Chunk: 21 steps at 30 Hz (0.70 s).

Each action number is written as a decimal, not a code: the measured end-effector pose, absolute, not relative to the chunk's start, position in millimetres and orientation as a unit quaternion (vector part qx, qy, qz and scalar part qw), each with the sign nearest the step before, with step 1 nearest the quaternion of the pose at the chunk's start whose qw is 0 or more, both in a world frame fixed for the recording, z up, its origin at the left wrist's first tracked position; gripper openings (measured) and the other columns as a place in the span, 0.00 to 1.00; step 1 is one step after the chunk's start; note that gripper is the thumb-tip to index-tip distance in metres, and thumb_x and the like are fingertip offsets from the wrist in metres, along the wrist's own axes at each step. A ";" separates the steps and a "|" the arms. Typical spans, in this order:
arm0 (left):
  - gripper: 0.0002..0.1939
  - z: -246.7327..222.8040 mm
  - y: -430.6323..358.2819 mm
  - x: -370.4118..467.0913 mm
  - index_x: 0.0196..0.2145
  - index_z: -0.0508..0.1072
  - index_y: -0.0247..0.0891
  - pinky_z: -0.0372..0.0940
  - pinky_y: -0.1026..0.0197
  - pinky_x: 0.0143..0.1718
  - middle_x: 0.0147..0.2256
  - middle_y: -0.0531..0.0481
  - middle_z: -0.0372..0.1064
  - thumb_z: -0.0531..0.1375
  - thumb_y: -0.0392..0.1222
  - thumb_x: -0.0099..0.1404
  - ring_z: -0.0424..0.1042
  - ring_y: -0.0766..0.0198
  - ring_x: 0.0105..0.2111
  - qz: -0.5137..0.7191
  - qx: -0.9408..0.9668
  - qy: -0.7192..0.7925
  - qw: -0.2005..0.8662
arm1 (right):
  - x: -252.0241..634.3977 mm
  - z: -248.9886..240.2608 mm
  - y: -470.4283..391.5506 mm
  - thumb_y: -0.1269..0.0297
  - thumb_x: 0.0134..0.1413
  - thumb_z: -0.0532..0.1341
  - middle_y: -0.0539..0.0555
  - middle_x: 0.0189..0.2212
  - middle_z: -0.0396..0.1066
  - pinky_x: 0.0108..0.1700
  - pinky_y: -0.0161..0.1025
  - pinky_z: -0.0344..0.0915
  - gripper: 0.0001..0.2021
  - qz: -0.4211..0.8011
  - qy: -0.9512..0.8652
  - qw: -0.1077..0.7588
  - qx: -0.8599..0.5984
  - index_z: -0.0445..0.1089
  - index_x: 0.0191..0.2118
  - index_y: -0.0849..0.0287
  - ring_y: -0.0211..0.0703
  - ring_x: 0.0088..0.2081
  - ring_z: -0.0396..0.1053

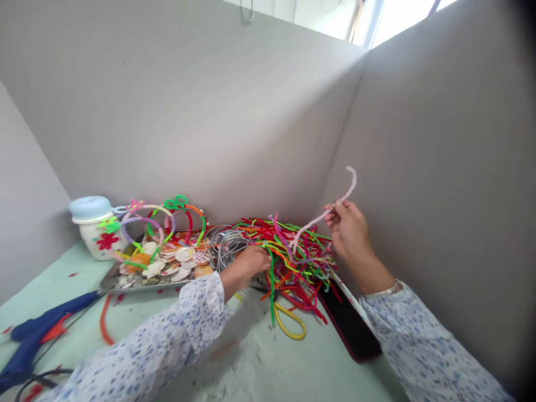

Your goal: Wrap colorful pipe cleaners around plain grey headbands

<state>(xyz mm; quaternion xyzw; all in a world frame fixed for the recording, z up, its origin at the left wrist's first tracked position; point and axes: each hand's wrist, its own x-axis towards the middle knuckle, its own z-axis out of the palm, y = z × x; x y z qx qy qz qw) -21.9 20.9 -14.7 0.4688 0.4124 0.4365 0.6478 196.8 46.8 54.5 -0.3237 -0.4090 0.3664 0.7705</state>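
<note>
My right fingers (330, 217) pinch a pink stem (312, 224) partway along, its upper end curling free and its lower end slanting down to the heap (293, 273). That bent end could snag in the tangle, I judge, and a hard pull would then drag neighbours along or kink it. My left fingers (262, 258) are curled in at the heap's left edge; I cannot tell whether they grip anything. A green stem (272, 296) dangles beside them and looped wire (226, 245) sits near, so a careless lift could hook either and scatter strands over the counter (255, 357).
</note>
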 end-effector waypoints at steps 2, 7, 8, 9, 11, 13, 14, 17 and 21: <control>0.03 -8.8 12.1 -29.7 0.24 0.74 0.35 0.63 0.61 0.41 0.26 0.51 0.71 0.63 0.31 0.49 0.69 0.61 0.35 0.461 0.482 0.422 0.615 | 188.4 48.4 36.4 0.67 0.50 0.63 0.48 0.23 0.73 0.19 0.24 0.62 0.06 0.391 -0.419 0.754 -0.321 0.63 0.29 0.59 0.29 0.18 0.64; 0.11 7.6 -21.3 -37.1 0.40 0.74 0.39 0.63 0.63 0.41 0.38 0.48 0.74 0.60 0.40 0.58 0.70 0.61 0.40 0.494 0.501 0.419 0.574 | 161.2 34.8 7.5 0.63 0.47 0.65 0.48 0.24 0.72 0.19 0.25 0.61 0.08 0.448 -0.439 0.712 -0.316 0.65 0.31 0.58 0.29 0.19 0.64; 0.11 9.7 -30.0 -36.6 0.38 0.74 0.37 0.64 0.62 0.37 0.34 0.47 0.74 0.59 0.44 0.59 0.72 0.61 0.35 0.481 0.508 0.411 0.585 | 155.5 32.3 2.5 0.62 0.47 0.65 0.47 0.24 0.72 0.18 0.26 0.61 0.09 0.455 -0.444 0.704 -0.318 0.65 0.31 0.58 0.29 0.18 0.63; 0.12 11.0 -38.7 -35.8 0.34 0.73 0.35 0.64 0.61 0.32 0.30 0.46 0.73 0.59 0.48 0.60 0.71 0.62 0.29 0.452 0.519 0.399 0.607 | 150.4 29.8 -1.7 0.62 0.47 0.65 0.47 0.24 0.72 0.18 0.26 0.61 0.09 0.457 -0.447 0.699 -0.320 0.64 0.33 0.57 0.29 0.18 0.62; 0.15 11.5 -54.6 -34.9 0.28 0.70 0.36 0.60 0.65 0.24 0.24 0.50 0.70 0.57 0.52 0.61 0.66 0.67 0.21 0.391 0.555 0.364 0.637 | 143.0 25.8 -7.3 0.62 0.47 0.65 0.46 0.24 0.71 0.18 0.26 0.60 0.10 0.467 -0.451 0.690 -0.321 0.64 0.33 0.57 0.30 0.18 0.62; 0.15 9.1 -66.2 -36.2 0.23 0.65 0.37 0.51 0.67 0.19 0.17 0.58 0.59 0.58 0.51 0.60 0.55 0.72 0.16 0.413 0.564 0.378 0.607 | 140.3 24.4 -8.6 0.64 0.46 0.65 0.46 0.24 0.71 0.17 0.25 0.58 0.10 0.492 -0.448 0.675 -0.318 0.64 0.34 0.57 0.29 0.18 0.61; 0.17 7.1 -70.0 -37.9 0.20 0.62 0.37 0.48 0.67 0.19 0.16 0.59 0.56 0.57 0.50 0.60 0.53 0.73 0.15 0.415 0.567 0.385 0.599 | 140.8 25.1 -7.6 0.65 0.44 0.65 0.47 0.24 0.71 0.16 0.25 0.55 0.10 0.506 -0.446 0.666 -0.318 0.65 0.34 0.57 0.29 0.18 0.60; 0.15 -0.1 -76.4 -47.0 0.22 0.63 0.37 0.43 0.67 0.19 0.15 0.61 0.52 0.58 0.48 0.60 0.48 0.74 0.15 0.407 0.555 0.416 0.595 | 146.6 32.8 -0.9 0.68 0.41 0.66 0.48 0.25 0.72 0.13 0.25 0.49 0.12 0.535 -0.443 0.643 -0.323 0.67 0.34 0.59 0.28 0.16 0.56; 0.13 -7.0 -86.3 -63.6 0.29 0.67 0.36 0.44 0.68 0.19 0.16 0.61 0.55 0.59 0.50 0.60 0.50 0.73 0.16 0.412 0.510 0.433 0.619 | 146.8 42.6 4.9 0.66 0.41 0.67 0.48 0.25 0.71 0.13 0.25 0.49 0.12 0.543 -0.434 0.640 -0.327 0.70 0.35 0.60 0.27 0.17 0.56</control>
